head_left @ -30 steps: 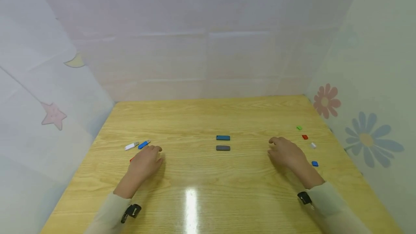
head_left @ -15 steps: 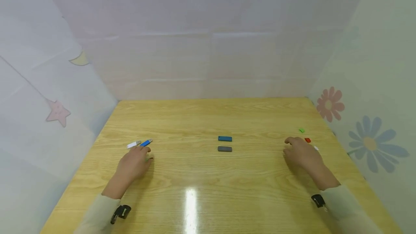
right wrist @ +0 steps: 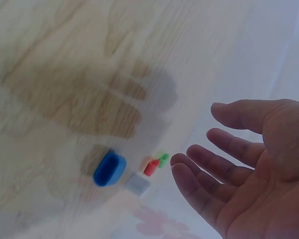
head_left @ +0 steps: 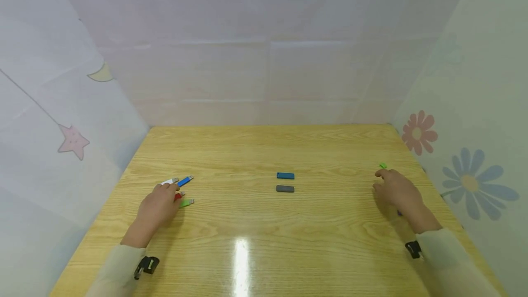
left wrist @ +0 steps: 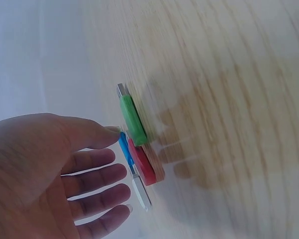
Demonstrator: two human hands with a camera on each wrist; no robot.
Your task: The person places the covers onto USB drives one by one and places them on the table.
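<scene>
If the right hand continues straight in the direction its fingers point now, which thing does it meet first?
Probably the green cap: it lies just beyond the right hand fingertips, though depth is unclear.

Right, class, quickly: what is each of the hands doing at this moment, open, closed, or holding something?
Left hand: open, fingers straight, holding nothing, beside the USB sticks.
Right hand: open, fingers relaxed, holding nothing, above the small caps.

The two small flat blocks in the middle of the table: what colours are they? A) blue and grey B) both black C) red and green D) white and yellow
A: in the head view the farther block is blue and the nearer block is grey, lying apart from both hands.
</scene>
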